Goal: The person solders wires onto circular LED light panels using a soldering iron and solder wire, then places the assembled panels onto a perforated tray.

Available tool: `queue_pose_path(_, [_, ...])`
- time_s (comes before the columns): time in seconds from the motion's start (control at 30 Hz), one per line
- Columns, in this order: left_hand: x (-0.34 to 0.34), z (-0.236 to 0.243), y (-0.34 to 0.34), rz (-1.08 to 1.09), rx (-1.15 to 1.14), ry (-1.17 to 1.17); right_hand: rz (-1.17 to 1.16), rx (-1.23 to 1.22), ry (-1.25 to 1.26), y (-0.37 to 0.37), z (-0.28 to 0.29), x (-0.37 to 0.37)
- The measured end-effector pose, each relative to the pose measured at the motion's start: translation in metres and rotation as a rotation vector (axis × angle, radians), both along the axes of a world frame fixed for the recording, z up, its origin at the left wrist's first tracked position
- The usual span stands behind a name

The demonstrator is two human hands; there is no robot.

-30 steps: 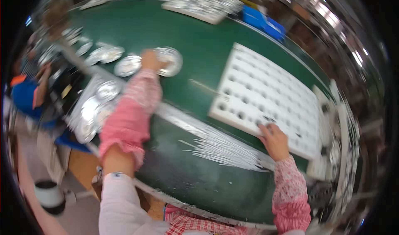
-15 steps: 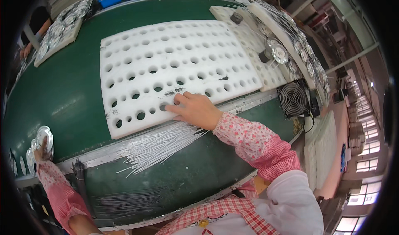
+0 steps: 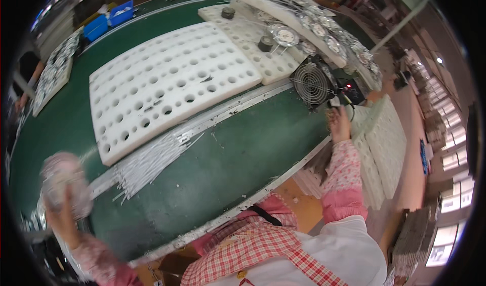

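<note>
My left hand (image 3: 66, 210) grips a blurred silvery round piece (image 3: 63, 167), apparently a stack of discs, at the bench's left front. My right hand (image 3: 339, 121) is at the right end, just below a wire-guarded fan (image 3: 309, 82), its fingers curled on something small and yellowish that I cannot make out. Between my hands, a bundle of thin white rods (image 3: 139, 172) lies along a metal strip (image 3: 233, 98). Behind the rods sits a white foam board (image 3: 167, 88) full of round holes.
A second holed board (image 3: 268, 66) with dark cylinders adjoins trays of silver discs (image 3: 319, 30). Blue bins (image 3: 95, 29) stand at the back. A co-worker's arm (image 3: 33, 78) is at far left beside another loaded tray (image 3: 53, 73). Foam sheets (image 3: 385, 157) lean at right.
My right hand has left the holed board and moved right to beside the fan. My left hand has picked up silvery discs. The view has swung toward the right.
</note>
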State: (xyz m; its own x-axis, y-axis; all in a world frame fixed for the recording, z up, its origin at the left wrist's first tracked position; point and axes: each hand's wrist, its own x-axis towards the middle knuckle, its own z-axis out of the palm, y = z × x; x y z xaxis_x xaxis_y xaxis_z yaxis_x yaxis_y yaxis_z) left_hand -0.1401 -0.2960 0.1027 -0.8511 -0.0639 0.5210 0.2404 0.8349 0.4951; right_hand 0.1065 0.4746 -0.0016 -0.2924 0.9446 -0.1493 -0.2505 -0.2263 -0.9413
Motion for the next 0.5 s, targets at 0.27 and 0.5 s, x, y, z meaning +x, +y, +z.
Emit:
queue_pose_path(0.27, [0.107,-0.082,0.396,-0.648,0.233,-0.537,0.258,-0.173,0.48,0.135,-0.022,-0.008])
queue_pose_path(0.5, [0.104,-0.115,0.458,-0.483,-0.184,-0.075,-0.03,0.21,-0.012,0.072,0.006,0.027])
